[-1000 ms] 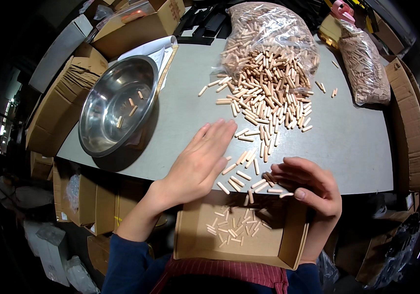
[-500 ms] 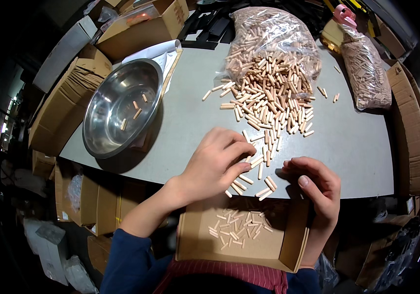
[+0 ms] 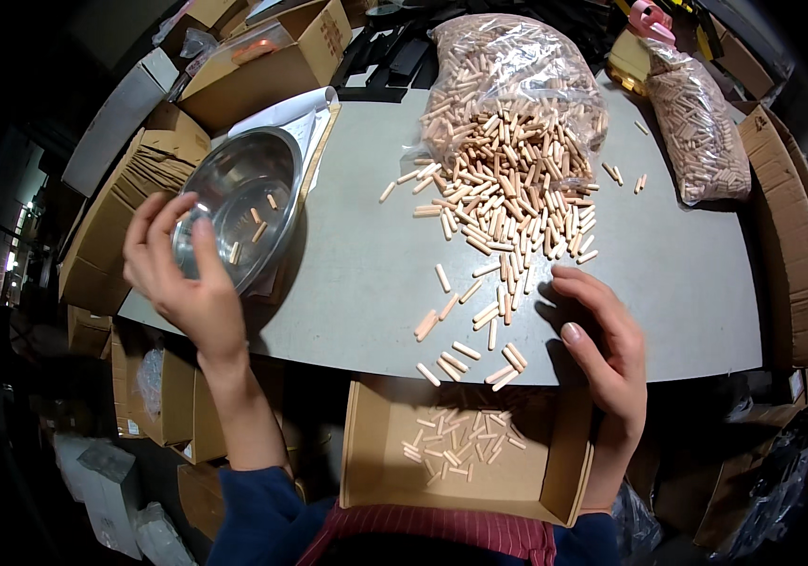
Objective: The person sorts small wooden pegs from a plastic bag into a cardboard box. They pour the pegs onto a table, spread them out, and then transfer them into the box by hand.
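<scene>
My left hand hovers over the near left rim of a steel bowl, its fingers and thumb apart. A few short wooden dowels lie in the bowl. On the grey table, a heap of wooden dowels trails from a clear plastic bag toward the near edge. My right hand is beside the loose dowels at the right, fingers curved, thumb apart, nothing visible in it. Below the table edge, a shallow cardboard box against my body holds many dowels on its bottom.
Another filled bag of dowels lies at the far right, beside an upright cardboard wall. Cardboard boxes crowd the left side. Papers lie behind the bowl, and black strips lie at the back.
My left hand has left the dowels near the table edge and swung left to the bowl, its fingers now spread. Several loose dowels there have shifted. My right hand has barely moved.
</scene>
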Demonstrator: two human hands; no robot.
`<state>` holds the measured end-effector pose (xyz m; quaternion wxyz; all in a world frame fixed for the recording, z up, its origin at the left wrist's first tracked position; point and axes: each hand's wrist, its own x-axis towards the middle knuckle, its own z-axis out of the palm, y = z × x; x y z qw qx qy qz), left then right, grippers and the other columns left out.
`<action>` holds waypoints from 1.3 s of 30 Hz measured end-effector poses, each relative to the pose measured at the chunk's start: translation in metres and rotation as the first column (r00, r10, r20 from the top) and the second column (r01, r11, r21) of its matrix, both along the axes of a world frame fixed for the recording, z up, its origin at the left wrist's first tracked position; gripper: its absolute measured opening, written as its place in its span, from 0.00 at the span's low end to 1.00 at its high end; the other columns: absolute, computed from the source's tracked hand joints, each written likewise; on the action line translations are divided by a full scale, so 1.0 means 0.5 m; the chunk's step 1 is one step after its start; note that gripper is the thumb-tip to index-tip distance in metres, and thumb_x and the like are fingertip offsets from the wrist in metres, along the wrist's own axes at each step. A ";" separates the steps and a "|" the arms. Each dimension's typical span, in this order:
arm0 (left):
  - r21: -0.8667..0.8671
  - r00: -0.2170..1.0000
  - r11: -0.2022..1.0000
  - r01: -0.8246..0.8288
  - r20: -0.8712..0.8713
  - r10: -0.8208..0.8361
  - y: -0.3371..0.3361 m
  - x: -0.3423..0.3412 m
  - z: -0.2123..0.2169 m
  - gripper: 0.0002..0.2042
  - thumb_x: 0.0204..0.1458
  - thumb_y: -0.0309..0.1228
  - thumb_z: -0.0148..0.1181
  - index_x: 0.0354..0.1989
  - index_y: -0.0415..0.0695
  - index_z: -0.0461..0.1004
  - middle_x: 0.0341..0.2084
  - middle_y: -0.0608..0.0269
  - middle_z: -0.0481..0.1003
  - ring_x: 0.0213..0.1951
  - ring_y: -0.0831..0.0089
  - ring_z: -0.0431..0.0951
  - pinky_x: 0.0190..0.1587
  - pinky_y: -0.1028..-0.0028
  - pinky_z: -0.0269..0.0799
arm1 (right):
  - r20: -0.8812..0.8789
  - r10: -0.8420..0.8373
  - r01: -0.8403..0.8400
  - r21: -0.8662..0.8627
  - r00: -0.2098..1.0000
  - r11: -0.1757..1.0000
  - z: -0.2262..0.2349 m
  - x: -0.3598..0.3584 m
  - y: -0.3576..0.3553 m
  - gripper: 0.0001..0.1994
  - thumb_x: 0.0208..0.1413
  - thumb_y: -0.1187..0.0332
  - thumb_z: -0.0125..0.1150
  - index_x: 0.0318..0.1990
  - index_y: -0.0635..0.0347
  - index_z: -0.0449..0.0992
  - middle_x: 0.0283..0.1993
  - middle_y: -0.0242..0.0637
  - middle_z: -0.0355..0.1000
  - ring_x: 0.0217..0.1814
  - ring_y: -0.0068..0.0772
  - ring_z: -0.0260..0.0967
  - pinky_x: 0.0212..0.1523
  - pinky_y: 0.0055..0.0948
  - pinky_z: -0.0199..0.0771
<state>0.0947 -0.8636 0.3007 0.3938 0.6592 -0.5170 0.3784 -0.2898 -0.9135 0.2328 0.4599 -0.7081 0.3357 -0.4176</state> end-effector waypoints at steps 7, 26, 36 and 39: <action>0.552 0.627 0.357 0.753 -0.439 -0.643 -0.010 -0.165 -0.132 0.29 0.66 0.24 0.57 0.76 0.33 0.63 0.74 0.39 0.66 0.76 0.41 0.63 0.77 0.49 0.57 | -0.611 -0.099 -0.222 -0.427 0.785 0.876 0.004 0.035 -0.003 0.28 0.71 0.66 0.60 0.75 0.65 0.66 0.77 0.55 0.65 0.81 0.55 0.61 0.79 0.50 0.63; 0.318 0.384 0.229 0.920 -0.621 -0.683 -0.026 -0.236 -0.137 0.16 0.61 0.22 0.65 0.57 0.40 0.82 0.57 0.50 0.82 0.62 0.49 0.80 0.66 0.56 0.74 | 0.078 -0.197 0.193 0.051 0.977 0.980 -0.019 0.011 0.018 0.11 0.65 0.81 0.59 0.51 0.70 0.84 0.51 0.46 0.85 0.52 0.33 0.82 0.56 0.31 0.80; 0.432 0.563 0.381 0.817 -0.457 -0.689 -0.075 -0.313 -0.121 0.06 0.54 0.25 0.71 0.38 0.43 0.81 0.39 0.57 0.79 0.44 0.56 0.79 0.48 0.61 0.78 | 0.094 -0.288 0.293 -0.045 0.953 0.955 -0.027 0.006 0.012 0.09 0.64 0.81 0.59 0.48 0.70 0.84 0.54 0.48 0.83 0.55 0.37 0.82 0.57 0.33 0.81; 0.459 0.598 0.416 0.785 -0.387 -0.702 -0.069 -0.327 -0.122 0.06 0.52 0.25 0.71 0.37 0.43 0.80 0.38 0.58 0.79 0.43 0.56 0.79 0.47 0.61 0.78 | 0.066 -0.278 0.284 -0.103 0.958 0.953 -0.028 0.005 0.007 0.09 0.64 0.80 0.60 0.48 0.69 0.84 0.54 0.49 0.83 0.55 0.38 0.82 0.56 0.33 0.81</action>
